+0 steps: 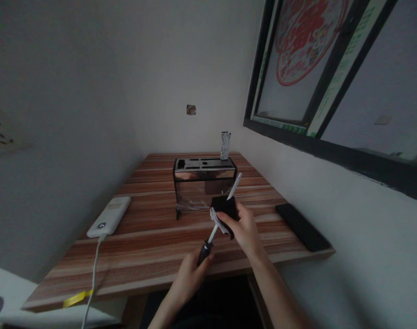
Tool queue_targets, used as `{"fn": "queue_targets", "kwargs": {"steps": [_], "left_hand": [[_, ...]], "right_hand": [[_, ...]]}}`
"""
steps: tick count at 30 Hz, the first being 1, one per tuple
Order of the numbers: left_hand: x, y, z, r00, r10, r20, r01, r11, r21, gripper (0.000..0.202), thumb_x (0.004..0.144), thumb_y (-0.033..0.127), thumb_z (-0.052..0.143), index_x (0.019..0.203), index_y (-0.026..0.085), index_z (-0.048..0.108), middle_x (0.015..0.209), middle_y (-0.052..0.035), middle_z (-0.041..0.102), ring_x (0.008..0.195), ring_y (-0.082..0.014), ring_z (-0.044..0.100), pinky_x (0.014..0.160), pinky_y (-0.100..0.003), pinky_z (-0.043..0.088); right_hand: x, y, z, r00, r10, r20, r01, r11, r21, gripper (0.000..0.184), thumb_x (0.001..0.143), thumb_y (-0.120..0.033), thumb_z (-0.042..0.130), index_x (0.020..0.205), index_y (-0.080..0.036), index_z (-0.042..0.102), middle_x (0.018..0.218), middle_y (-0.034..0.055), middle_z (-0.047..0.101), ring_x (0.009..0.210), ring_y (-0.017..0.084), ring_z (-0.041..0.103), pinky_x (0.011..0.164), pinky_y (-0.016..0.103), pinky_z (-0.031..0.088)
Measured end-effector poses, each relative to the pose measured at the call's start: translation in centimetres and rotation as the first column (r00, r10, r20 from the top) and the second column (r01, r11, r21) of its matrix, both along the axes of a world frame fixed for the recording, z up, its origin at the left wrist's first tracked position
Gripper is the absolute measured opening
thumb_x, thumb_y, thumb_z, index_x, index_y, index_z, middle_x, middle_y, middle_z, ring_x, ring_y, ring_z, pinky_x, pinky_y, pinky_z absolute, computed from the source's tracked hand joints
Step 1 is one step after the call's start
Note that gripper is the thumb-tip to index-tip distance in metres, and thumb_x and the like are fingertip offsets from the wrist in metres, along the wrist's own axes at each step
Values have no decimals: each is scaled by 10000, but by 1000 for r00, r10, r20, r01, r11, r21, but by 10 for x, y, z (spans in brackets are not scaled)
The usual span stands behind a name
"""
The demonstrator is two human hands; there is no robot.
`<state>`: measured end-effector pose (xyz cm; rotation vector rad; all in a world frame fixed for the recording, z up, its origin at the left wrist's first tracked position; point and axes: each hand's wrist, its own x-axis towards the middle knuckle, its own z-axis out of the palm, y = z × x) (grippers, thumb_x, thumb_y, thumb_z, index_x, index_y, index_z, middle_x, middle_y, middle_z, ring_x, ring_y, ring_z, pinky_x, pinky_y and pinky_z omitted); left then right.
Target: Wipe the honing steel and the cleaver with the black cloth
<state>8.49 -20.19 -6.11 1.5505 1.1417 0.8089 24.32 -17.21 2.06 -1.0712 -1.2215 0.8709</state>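
Observation:
My left hand [191, 275] is closed around the black handle of a honing rod [213, 232], low over the table's front edge. The rod's pale shaft slants up to the right, and its tip sticks out beyond a black flat piece [225, 206]. My right hand [243, 227] grips that piece around the middle of the shaft, thumb on the near side. Some crumpled white material [219, 222] shows under the thumb; whether it is paper or cloth I cannot tell. Just behind stands a knife block [205, 175] with slots in its metal top and a see-through front.
An upright object [225, 145] that looks plastic-wrapped stands at the block's right end. A white power bank [109, 216] with a cable [94, 269] lies left; a black phone [302, 227] lies right. Walls and a framed window [297, 132] bound the wood-grain table [143, 256].

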Motion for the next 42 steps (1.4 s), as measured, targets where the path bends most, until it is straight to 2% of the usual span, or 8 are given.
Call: {"fn": "queue_targets", "kwargs": {"steps": [8, 12, 15, 20, 24, 32, 36, 42], "left_hand": [[-1, 1, 7, 999, -25, -36, 28, 997, 68, 313, 806, 445, 465, 692, 159, 520, 589, 46, 391, 567, -112, 388, 555, -207, 337], [-1, 0, 9, 998, -40, -46, 42, 998, 48, 332, 803, 466, 458, 677, 164, 512, 556, 52, 373, 555, -116, 383, 543, -212, 329], [-1, 0, 9, 996, -63, -62, 67, 996, 53, 332, 812, 455, 447, 664, 163, 500, 585, 43, 391, 581, -119, 392, 562, -215, 333], [-2, -1, 5, 994, -50, -97, 59, 994, 96, 330, 827, 440, 441, 712, 146, 540, 652, 27, 442, 644, -131, 419, 613, -221, 341], [-2, 0, 3, 990, -78, -117, 89, 991, 97, 330, 837, 435, 426, 699, 150, 518, 641, 31, 410, 626, -123, 398, 602, -219, 327], [-1, 0, 4, 986, -76, -147, 87, 993, 74, 345, 836, 465, 413, 671, 167, 464, 636, 34, 359, 616, -118, 362, 570, -218, 308], [-1, -1, 6, 990, -69, -125, 80, 993, 88, 327, 830, 443, 421, 661, 169, 475, 621, 34, 373, 605, -121, 381, 558, -214, 317], [0, -1, 3, 998, 11, -65, -6, 997, 75, 331, 811, 458, 453, 705, 156, 533, 557, 41, 397, 533, -116, 383, 498, -206, 320]], "right_hand": [[22, 15, 19, 998, -59, -19, 60, 993, 105, 294, 678, -367, 730, 878, -167, 651, 795, 50, 696, 644, 162, 634, 541, 244, 505], [33, 22, 31, 994, -102, -33, 106, 985, 139, 314, 666, -380, 736, 880, -165, 655, 752, 37, 686, 576, 149, 610, 476, 234, 483], [41, 26, 37, 987, -155, -45, 161, 969, 189, 294, 649, -375, 748, 835, -162, 668, 733, 29, 679, 585, 142, 602, 494, 228, 481], [51, 32, 44, 978, -191, -82, 205, 952, 229, 237, 653, -367, 746, 758, -165, 683, 692, 11, 670, 579, 124, 588, 532, 225, 467], [51, 36, 45, 962, -239, -130, 265, 934, 240, 228, 642, -369, 751, 725, -168, 683, 665, -3, 668, 544, 110, 570, 519, 218, 453], [37, 33, 35, 940, -218, -263, 278, 935, 218, 260, 642, -394, 743, 770, -178, 680, 755, 13, 683, 660, 128, 605, 599, 223, 481], [29, 25, 23, 966, -167, -198, 195, 971, 134, 272, 640, -398, 746, 755, -164, 671, 716, 15, 674, 621, 133, 596, 575, 227, 476], [6, 9, -4, 998, -19, -66, 21, 999, 28, 296, 680, -410, 715, 803, -148, 653, 706, 35, 666, 587, 148, 596, 530, 243, 488]]}}
